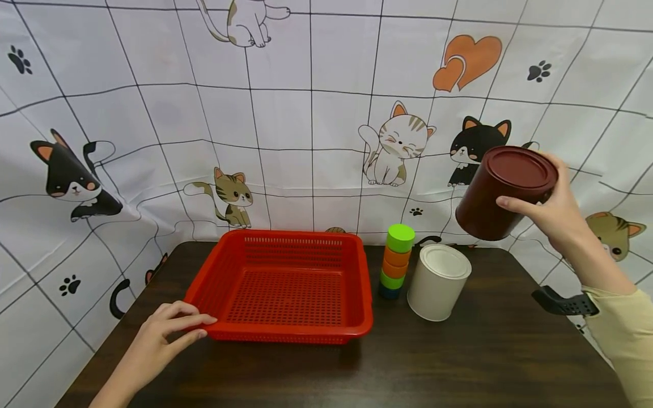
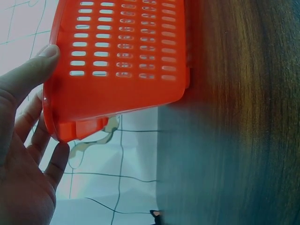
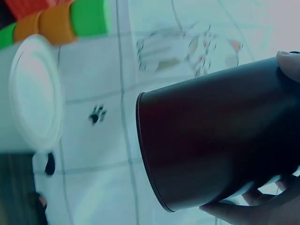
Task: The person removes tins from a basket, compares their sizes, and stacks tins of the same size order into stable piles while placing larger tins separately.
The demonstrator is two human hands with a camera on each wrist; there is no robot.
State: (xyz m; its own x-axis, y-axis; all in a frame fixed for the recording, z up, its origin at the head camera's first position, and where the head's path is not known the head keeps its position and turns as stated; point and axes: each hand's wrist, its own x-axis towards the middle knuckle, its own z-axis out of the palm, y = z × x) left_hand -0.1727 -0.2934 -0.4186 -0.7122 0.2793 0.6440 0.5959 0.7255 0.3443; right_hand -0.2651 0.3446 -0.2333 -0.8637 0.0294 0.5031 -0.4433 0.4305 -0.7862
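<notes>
At the near left corner of a red plastic basket (image 1: 285, 331), my left hand (image 1: 158, 334) grips the rim. Its thumb (image 2: 47, 52) lies against the near outer side while the fingers reach over the edge. The basket stands on the table with nothing in it. My right hand (image 1: 553, 209) holds a dark red-brown lidded can (image 1: 502, 195) in the air at the right, tilted, thumb on one side and fingers mostly hidden behind. Below and to the left of that can stands a cream-white lidded can (image 1: 439, 286), upright and apart from it.
Between basket and white can rises a stack of green, orange and dark blue round pieces (image 1: 396, 260). Everything stands on a dark wooden table (image 1: 408, 362). A white cloth with cat drawings (image 1: 311, 124) hangs behind and at both sides.
</notes>
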